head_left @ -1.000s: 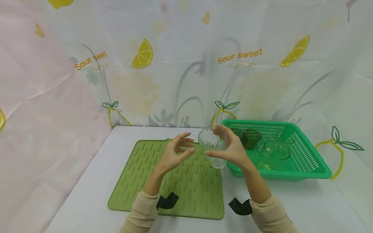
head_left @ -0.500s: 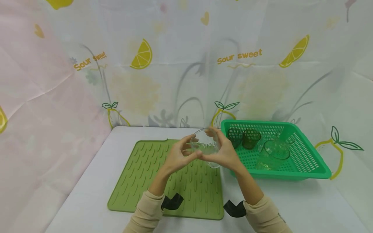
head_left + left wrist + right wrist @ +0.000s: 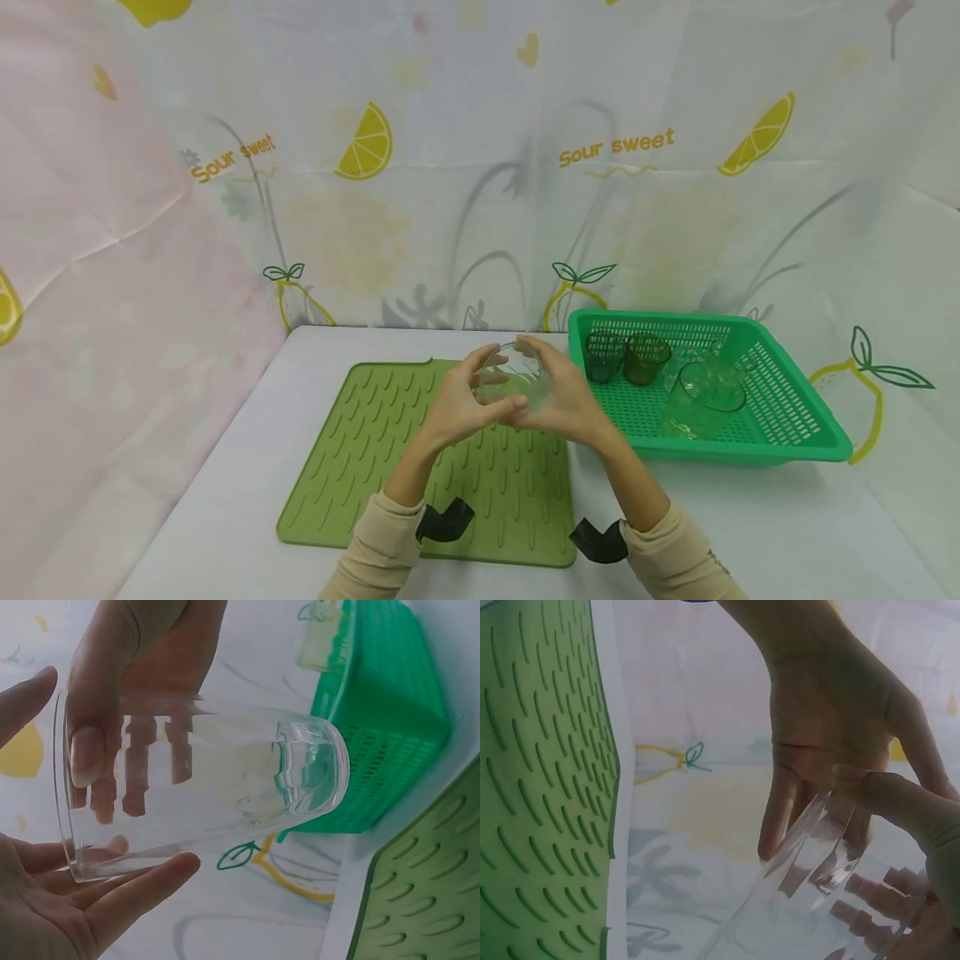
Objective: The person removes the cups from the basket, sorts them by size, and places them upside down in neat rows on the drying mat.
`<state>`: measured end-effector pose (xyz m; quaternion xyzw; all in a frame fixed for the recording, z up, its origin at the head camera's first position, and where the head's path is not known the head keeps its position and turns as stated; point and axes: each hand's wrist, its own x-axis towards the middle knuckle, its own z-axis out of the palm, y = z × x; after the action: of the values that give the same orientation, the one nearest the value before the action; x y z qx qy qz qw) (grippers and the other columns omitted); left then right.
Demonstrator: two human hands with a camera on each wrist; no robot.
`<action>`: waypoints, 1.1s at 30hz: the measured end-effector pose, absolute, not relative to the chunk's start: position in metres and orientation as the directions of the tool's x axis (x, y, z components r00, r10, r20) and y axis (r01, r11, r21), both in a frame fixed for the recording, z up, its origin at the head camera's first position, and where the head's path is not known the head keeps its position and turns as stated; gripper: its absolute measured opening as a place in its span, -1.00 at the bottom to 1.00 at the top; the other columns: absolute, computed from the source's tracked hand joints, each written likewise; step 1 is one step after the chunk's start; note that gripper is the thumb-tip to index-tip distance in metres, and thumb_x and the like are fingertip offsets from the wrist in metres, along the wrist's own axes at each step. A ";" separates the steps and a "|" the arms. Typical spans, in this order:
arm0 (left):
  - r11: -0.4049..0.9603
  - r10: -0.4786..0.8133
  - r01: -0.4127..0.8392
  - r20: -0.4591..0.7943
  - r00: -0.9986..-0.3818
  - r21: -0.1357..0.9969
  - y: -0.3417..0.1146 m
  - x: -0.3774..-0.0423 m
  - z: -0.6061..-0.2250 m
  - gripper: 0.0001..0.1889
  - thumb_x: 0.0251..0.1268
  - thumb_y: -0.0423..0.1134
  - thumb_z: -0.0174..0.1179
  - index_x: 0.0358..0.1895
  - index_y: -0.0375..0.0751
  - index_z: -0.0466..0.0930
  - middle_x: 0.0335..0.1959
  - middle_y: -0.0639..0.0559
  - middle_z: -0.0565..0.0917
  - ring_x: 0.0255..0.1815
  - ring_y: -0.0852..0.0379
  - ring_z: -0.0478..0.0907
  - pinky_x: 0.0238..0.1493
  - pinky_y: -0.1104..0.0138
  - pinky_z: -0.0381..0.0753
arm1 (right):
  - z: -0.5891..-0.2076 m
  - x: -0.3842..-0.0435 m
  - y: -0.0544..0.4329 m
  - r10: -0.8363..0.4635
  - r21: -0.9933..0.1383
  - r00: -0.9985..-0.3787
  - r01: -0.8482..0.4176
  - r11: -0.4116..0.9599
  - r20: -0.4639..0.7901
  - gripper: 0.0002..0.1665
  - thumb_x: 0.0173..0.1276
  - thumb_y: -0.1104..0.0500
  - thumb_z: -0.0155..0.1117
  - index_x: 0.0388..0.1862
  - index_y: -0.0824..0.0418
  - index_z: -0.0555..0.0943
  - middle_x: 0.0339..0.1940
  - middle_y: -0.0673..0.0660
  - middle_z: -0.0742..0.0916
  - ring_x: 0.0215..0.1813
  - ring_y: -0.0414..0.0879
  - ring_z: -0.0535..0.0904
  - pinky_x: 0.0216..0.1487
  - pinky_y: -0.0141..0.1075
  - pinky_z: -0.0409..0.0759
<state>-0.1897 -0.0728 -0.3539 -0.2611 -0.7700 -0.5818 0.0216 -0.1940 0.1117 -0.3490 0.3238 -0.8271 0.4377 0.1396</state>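
In the head view, my right hand (image 3: 562, 400) grips a clear drinking glass (image 3: 516, 371) above the mat, its thumb on the near side and its fingers on the far side. My left hand (image 3: 456, 408) is at the left of the glass, near its rim. The left wrist view shows the left fingertips (image 3: 176, 874) at the wall of the tumbler, fairly straight, while the left thumb stands apart from it. Whether those fingers bear on the glass is hard to tell. The glass's thick base (image 3: 315, 765) points away from the hands there.
Below the hands lies a ridged green drying mat (image 3: 360, 467) on a white table (image 3: 247, 450). A green plastic basket (image 3: 810, 400) at the right holds a dark cup (image 3: 604, 358), a brown cup (image 3: 647, 358) and a clear glass jug (image 3: 697, 408). A patterned curtain (image 3: 465, 208) hangs behind.
The right hand has carried the glass leftward, away from the basket, toward the left hand. My left hand has moved slightly right, up to the glass. The basket and mat stay put.
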 end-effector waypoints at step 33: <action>-0.317 0.189 0.231 0.300 -0.935 0.920 -0.086 -0.198 -0.368 -0.36 0.17 -0.34 0.14 0.30 -0.42 0.11 0.14 -0.34 0.39 -0.08 0.12 0.62 -0.34 0.50 0.60 | -0.343 -0.182 0.162 -0.269 -0.606 -0.790 -0.601 0.521 0.551 0.10 -0.21 0.23 0.62 0.37 0.31 0.30 0.36 0.31 0.39 0.37 0.24 0.24 0.21 0.26 0.31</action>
<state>-0.1980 -0.0861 -0.3680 -0.1798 -0.5842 -0.7913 0.0133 -0.1820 0.1622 -0.3429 0.2563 -0.8492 0.4168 0.1989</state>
